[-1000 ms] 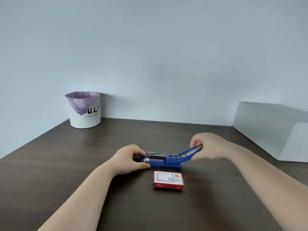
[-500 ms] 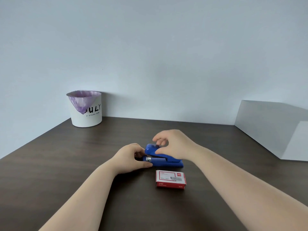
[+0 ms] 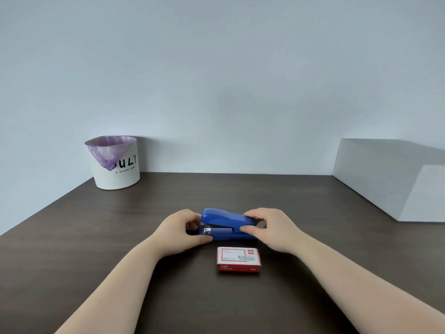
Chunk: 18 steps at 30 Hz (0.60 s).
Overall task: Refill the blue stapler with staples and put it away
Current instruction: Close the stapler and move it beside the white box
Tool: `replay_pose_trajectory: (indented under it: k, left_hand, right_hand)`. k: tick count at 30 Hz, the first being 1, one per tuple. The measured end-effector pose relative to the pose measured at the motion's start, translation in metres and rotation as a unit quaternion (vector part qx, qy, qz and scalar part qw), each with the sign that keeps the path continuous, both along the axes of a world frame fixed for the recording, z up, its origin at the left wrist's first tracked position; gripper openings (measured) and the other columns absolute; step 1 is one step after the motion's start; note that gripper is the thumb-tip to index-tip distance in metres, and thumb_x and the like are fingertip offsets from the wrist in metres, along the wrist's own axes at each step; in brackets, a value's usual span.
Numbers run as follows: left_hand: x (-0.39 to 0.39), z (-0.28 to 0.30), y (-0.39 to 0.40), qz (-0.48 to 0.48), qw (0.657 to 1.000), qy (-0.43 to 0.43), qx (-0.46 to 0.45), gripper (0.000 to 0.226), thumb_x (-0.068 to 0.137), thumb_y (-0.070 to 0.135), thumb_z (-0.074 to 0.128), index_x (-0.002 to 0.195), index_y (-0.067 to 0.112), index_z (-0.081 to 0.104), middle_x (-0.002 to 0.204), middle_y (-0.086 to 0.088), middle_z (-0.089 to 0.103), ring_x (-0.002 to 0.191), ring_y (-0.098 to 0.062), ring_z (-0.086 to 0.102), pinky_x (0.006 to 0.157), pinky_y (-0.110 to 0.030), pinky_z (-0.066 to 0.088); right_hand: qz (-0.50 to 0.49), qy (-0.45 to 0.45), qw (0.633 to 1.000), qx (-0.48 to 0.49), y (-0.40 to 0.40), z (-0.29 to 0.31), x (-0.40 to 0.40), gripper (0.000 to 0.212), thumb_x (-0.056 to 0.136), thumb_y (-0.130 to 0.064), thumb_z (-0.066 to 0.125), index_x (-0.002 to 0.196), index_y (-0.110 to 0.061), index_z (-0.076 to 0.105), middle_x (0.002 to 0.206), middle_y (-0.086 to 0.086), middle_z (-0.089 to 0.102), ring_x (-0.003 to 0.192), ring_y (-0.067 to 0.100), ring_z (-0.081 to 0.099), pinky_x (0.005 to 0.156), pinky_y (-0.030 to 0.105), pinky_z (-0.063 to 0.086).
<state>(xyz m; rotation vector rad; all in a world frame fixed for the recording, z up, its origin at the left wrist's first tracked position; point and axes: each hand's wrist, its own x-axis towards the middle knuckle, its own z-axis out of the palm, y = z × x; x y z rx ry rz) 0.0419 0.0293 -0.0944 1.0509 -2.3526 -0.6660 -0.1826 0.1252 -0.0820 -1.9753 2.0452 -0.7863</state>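
Head view: both hands are gripping the blue stapler (image 3: 227, 224) on the desk (image 3: 72, 237), left hand (image 3: 183, 229) its front, right hand (image 3: 274, 229) its rear; lid looking shut; putting away likely coming next.

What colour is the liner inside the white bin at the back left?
Pale purple; the liner drapes over the white bin rim, seen in the head view.

The stapler (image 3: 226, 224) is seen to be of smooth, glossy blue plastic, with a small bright metal part at its front end. The staple box (image 3: 238, 258) is of printed card, red and white, faintly shiny. The table (image 3: 313, 203) is finished in dark, matt wood grain. The bin (image 3: 118, 171) looks matt white, lined with thin, crinkled purple plastic film. The block (image 3: 395, 179) is matt white and smooth.
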Motion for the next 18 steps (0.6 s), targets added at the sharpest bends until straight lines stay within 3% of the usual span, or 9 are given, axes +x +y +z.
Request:
replay_pose_trajectory:
  k: [5, 8, 13, 18]
  left_hand:
    - [-0.001, 0.003, 0.004, 0.016, 0.998, 0.037, 0.043, 0.041, 0.071, 0.028, 0.077, 0.106, 0.037, 0.057, 0.096, 0.007, 0.066, 0.091, -0.009, 0.063, 0.086, -0.021, 0.048]
    - [-0.005, 0.006, 0.003, 0.044, 0.992, 0.080, 0.086, 0.033, 0.077, 0.021, 0.072, 0.105, 0.033, 0.060, 0.096, 0.001, 0.068, 0.088, -0.013, 0.065, 0.081, -0.022, 0.047]
    - [-0.030, 0.017, 0.001, 0.116, 0.991, 0.047, 0.042, 0.008, 0.081, 0.021, 0.067, 0.088, 0.020, 0.069, 0.085, 0.003, 0.071, 0.085, -0.013, 0.064, 0.070, -0.023, 0.044]
    - [-0.092, 0.037, -0.008, 0.117, 0.993, 0.016, -0.008, 0.010, 0.082, 0.024, 0.064, 0.083, 0.017, 0.070, 0.084, 0.003, 0.070, 0.084, -0.015, 0.063, 0.075, -0.027, 0.044]
  right_hand:
    - [-0.055, 0.027, 0.996, -0.063, 0.000, -0.008, -0.015, 0.032, 0.082, -0.044, 0.062, 0.098, -0.017, 0.068, 0.093, -0.002, 0.069, 0.086, 0.018, 0.060, 0.078, 0.034, 0.051]
    - [-0.114, 0.057, 0.989, -0.076, -0.001, -0.010, -0.045, 0.031, 0.082, -0.045, 0.060, 0.086, -0.015, 0.063, 0.079, -0.003, 0.060, 0.074, 0.018, 0.053, 0.062, 0.030, 0.040]
    - [-0.243, 0.038, 0.966, -0.077, 0.005, -0.013, -0.114, 0.026, 0.086, -0.038, 0.057, 0.082, -0.012, 0.053, 0.084, 0.003, 0.059, 0.075, 0.023, 0.051, 0.063, 0.033, 0.043]
    - [-0.342, 0.040, 0.936, -0.070, 0.008, -0.010, -0.180, 0.024, 0.087, -0.033, 0.055, 0.087, -0.011, 0.047, 0.099, 0.012, 0.060, 0.089, 0.031, 0.056, 0.063, 0.034, 0.042]
